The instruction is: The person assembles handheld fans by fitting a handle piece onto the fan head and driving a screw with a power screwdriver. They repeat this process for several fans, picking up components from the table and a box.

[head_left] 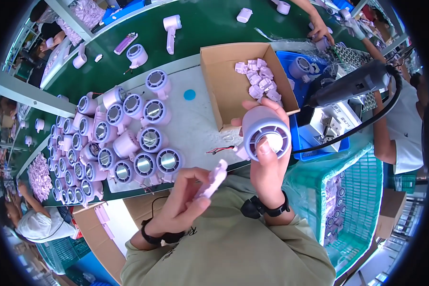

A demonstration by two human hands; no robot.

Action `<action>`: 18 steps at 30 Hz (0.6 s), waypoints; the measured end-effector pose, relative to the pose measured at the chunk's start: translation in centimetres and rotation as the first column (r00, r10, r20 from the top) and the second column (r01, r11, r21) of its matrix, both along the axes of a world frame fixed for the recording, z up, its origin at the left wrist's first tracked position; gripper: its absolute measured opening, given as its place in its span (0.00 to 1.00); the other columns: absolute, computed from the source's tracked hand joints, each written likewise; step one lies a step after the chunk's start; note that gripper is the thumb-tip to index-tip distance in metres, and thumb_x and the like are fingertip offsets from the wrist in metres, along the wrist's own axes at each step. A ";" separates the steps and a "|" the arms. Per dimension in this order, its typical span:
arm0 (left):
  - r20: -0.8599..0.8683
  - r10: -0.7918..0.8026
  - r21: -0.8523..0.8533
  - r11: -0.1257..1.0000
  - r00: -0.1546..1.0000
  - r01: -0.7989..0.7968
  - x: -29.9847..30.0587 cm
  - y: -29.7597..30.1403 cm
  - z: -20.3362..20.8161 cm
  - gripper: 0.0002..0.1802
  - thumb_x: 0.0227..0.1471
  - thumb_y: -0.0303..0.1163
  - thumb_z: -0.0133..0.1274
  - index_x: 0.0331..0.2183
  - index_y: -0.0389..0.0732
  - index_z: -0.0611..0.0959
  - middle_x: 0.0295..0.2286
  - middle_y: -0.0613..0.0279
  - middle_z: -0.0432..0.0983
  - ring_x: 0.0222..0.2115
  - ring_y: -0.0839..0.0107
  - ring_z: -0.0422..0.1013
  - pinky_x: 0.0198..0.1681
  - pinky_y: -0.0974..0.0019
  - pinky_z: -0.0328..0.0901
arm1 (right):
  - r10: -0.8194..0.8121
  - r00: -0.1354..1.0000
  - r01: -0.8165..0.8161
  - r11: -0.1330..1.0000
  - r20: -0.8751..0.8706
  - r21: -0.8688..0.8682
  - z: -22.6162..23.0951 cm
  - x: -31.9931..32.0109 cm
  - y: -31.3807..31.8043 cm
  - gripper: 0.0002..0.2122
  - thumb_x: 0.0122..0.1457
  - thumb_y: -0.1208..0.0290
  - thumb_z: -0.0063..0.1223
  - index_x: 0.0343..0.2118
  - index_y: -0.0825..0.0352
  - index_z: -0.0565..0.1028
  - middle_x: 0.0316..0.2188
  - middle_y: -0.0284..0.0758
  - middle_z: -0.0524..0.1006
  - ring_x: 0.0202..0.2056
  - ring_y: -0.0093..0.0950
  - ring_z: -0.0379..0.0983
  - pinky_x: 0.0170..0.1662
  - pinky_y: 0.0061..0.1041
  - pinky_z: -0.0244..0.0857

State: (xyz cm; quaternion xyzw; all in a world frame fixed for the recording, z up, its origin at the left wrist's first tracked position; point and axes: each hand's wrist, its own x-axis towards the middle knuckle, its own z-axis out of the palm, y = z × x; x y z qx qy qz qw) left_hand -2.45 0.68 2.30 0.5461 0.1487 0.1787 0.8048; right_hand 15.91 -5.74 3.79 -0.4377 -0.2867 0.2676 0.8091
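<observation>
My left hand (pixel 182 202) is closed on a slim lilac plastic handle piece (pixel 214 179), pinched between thumb and fingers above the bench's near edge. To its right, my right hand (pixel 270 183) grips a round lilac fan head (pixel 260 115). The thumb presses on the centre of its slotted front ring, and fingers wrap around the far side. Red and dark wires (pixel 219 149) trail leftward from the fan head's short neck. Many similar fan heads (pixel 127 144) crowd the left of the bench, mostly with shiny round faces toward me.
Beyond my right hand stands a cardboard box (pixel 218 88) with small lilac parts (pixel 263 78). A dark electric screwdriver (pixel 350 86) lies over a blue bin (pixel 285 61). A green basket (pixel 355 200) is at right. Another person's hand (pixel 319 27) works across the green belt (pixel 195 33).
</observation>
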 end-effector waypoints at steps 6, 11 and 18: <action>-0.080 -0.257 -0.279 0.933 0.963 0.226 4.4 -0.1 -1.4 0.20 0.56 0.25 0.52 0.48 0.36 0.63 0.34 0.58 0.70 0.30 0.71 0.72 0.32 0.67 0.67 | -0.051 0.993 0.051 0.999 -0.103 -0.003 0.0 0.6 -1.6 0.29 0.54 0.67 0.60 0.55 0.70 0.60 0.50 0.45 0.70 0.44 0.29 0.73 0.46 0.25 0.68; -0.060 -0.474 -0.401 0.817 0.878 0.414 6.3 0.1 -2.3 0.19 0.55 0.24 0.53 0.46 0.36 0.66 0.25 0.63 0.72 0.23 0.73 0.72 0.28 0.69 0.67 | -0.028 0.999 0.023 0.990 -0.037 -0.138 -0.2 -0.4 -1.7 0.26 0.56 0.67 0.58 0.54 0.70 0.61 0.49 0.43 0.71 0.43 0.26 0.73 0.47 0.24 0.66; 0.090 -0.316 -0.387 0.863 0.944 0.326 5.6 0.4 -2.5 0.12 0.61 0.35 0.48 0.40 0.35 0.73 0.26 0.60 0.75 0.20 0.75 0.70 0.22 0.72 0.64 | 0.108 0.994 -0.095 0.920 0.011 -0.380 -0.3 -0.7 -1.8 0.26 0.57 0.64 0.58 0.54 0.70 0.62 0.48 0.42 0.72 0.44 0.25 0.71 0.49 0.25 0.65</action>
